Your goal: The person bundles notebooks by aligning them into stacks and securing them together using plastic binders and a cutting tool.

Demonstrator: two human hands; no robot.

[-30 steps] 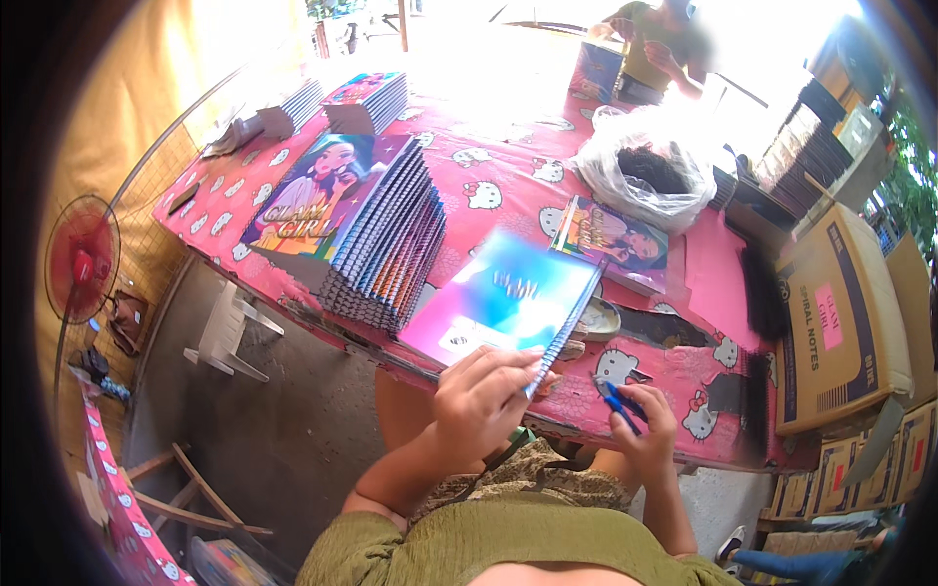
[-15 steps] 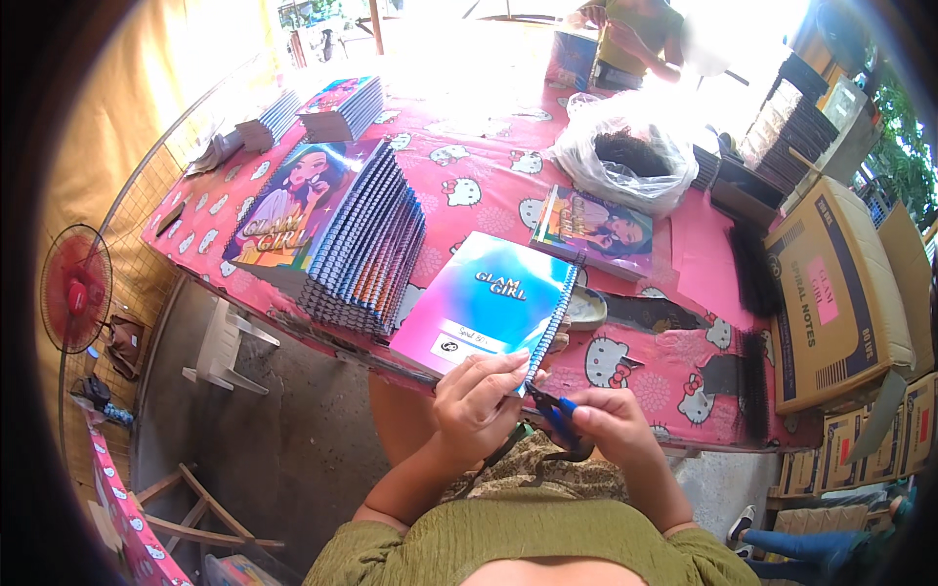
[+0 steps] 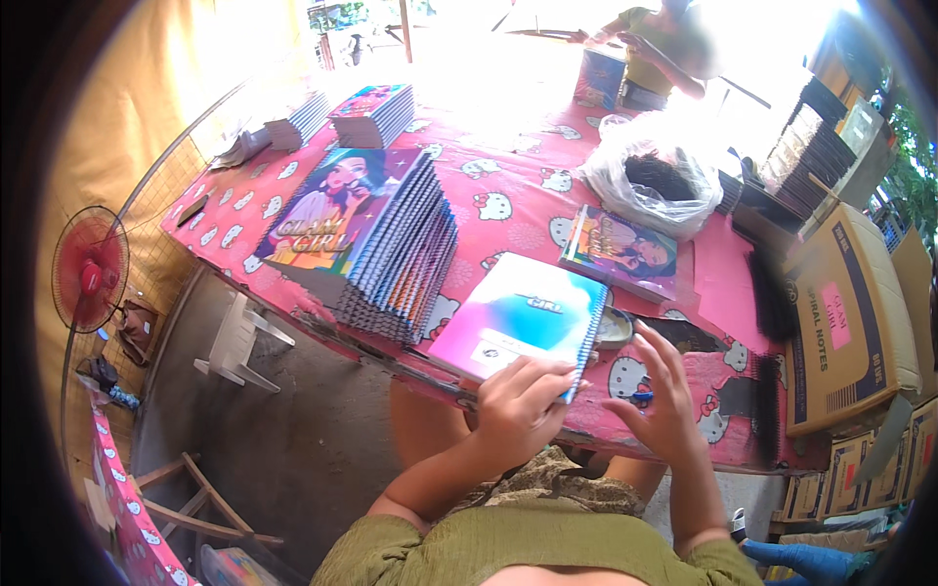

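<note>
A spiral notebook [image 3: 528,313] with a blue, pink and white cover lies slanted at the table's near edge, its wire binding on the right. My left hand [image 3: 525,405] grips its lower corner beside the binding, fingers over the cover. To the right, my right hand [image 3: 669,410] is open over the tabletop, thumb and fingers apart, nothing held. A small blue part of the cutting pliers [image 3: 642,396] shows between thumb and fingers, apparently on the table; the remainder is hidden by the hand. A shallow dish [image 3: 615,328] sits partly behind the notebook's binding.
A tall stack of spiral notebooks [image 3: 391,254] stands left, with smaller piles behind. Unbound-looking books [image 3: 620,254], a plastic bag of black coils [image 3: 655,181] and a cardboard box [image 3: 850,322] are at right. Another person [image 3: 664,59] works across the pink table [image 3: 508,181].
My right hand has let go of the pliers and moved right, opening its fingers. My left hand still holds the notebook's corner. The whole view has shifted slightly.
</note>
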